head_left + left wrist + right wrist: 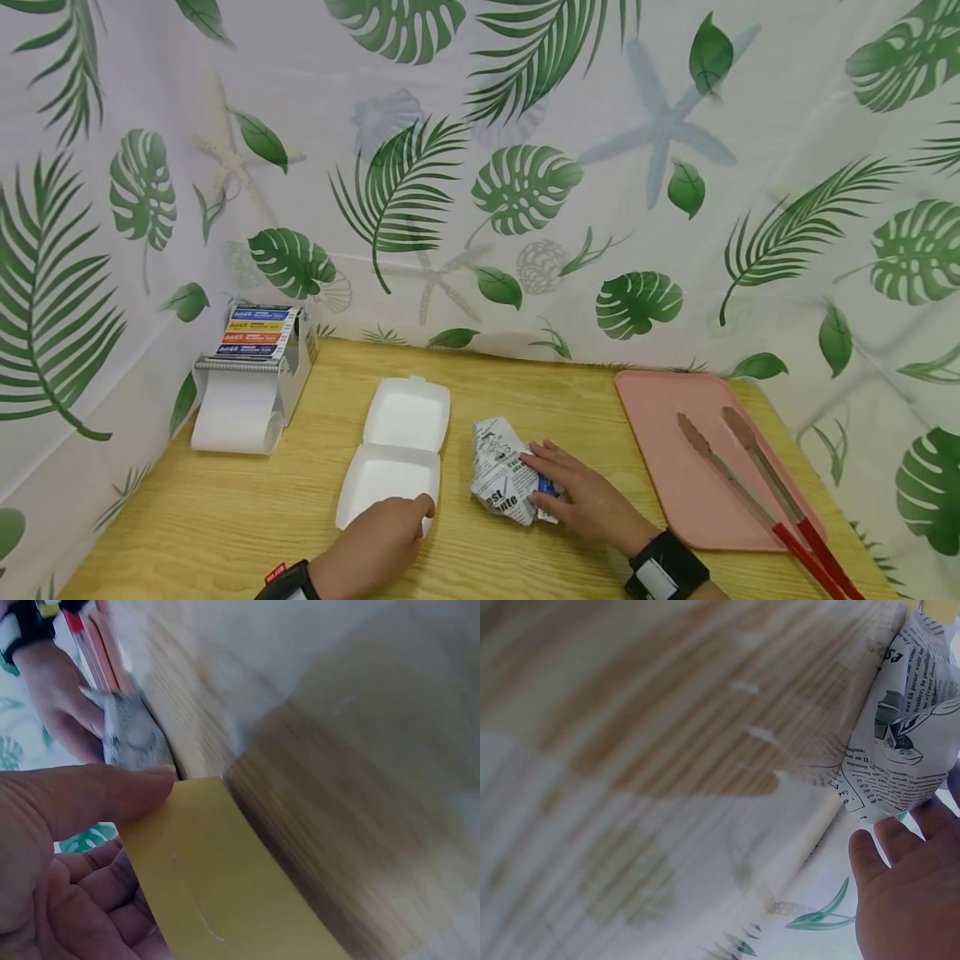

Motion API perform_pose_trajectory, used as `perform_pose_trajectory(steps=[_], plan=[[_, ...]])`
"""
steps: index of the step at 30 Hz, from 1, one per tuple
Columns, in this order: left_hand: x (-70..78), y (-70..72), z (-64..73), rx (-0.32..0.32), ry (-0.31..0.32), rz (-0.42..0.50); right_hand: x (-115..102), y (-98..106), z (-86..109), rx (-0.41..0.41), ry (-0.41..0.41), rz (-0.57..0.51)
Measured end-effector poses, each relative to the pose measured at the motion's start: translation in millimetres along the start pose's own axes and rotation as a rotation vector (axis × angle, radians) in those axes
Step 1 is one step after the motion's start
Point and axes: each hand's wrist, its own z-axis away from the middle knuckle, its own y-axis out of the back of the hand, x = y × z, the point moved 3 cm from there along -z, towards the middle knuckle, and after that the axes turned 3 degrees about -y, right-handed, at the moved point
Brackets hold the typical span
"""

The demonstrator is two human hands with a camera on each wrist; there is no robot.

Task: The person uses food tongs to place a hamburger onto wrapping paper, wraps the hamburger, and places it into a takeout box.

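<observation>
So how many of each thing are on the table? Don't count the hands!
Open box: 1
Printed paper bundle: 1
Pink tray: 1
Pair of tongs: 1
Dispenser with a white roll: 1
Total: 5

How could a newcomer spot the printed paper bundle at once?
On the wood-grain table, look between the open white box and the pink tray. The printed paper bundle sits there, with the right hand touching it. Crumpled and covered in dark newspaper-style print, it stands apart from the plain box and tray.
</observation>
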Motion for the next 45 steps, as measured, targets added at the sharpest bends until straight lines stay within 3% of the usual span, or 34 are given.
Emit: perform_pose_trajectory(steps=[7,12,16,20,24,27,30,33,45], plan=[[30.0,-8.4,-3.8,-0.185,0.043,0.157,1,3,4.7,-0.003,0.028,-0.021],[36.9,-5.2,-7.8,-0.246,0.048,0.198,2,7,9.6,-0.003,0.04,-0.031],[36.5,6.4,-21.3,-0.23,0.043,0.192,4,7,11.1,-0.004,0.049,-0.028],[31.1,18.9,-56.0,-0.193,0.056,0.22,5,9,11.9,0.045,0.034,-0.011],[19.6,22.4,-92.1,-0.21,0.156,0.293,4,10,12.6,0.113,-0.055,-0.012],[13.1,18.8,-106.2,-0.258,0.241,0.301,3,9,14.0,0.107,-0.124,-0.076],[10.6,12.8,-110.3,-0.299,0.284,0.268,5,6,15.6,0.072,-0.138,-0.147],[11.8,9.7,-111.2,-0.309,0.289,0.255,6,6,16.2,0.062,-0.131,-0.178],[19.8,14.2,-106.0,-0.172,0.232,0.316,1,18,16.4,0.102,-0.177,-0.22]])
